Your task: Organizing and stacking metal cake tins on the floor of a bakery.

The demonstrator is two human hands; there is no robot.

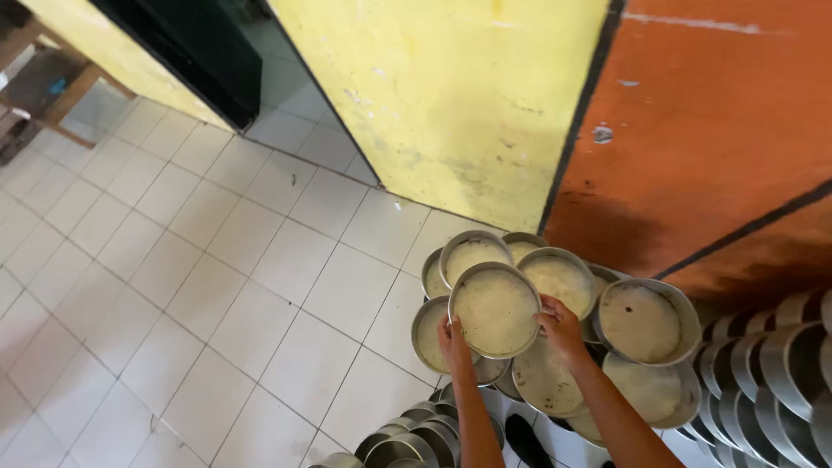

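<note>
Round pan held over a heap of pans, by the wall.

Overhead: yellow wall [451,87] and orange wall [719,113], white tiled floor [173,286] below. Against the wall, heaped round metal pans [641,325], pale residue inside; rows of stacked pans on edge [780,364] beside, more at the bottom [407,442]. On top of the heap, one round pan [494,310], gripped at opposite rims: left hand [454,342] curled on the lower-left edge, right hand [563,329] curled on the right edge.
</note>
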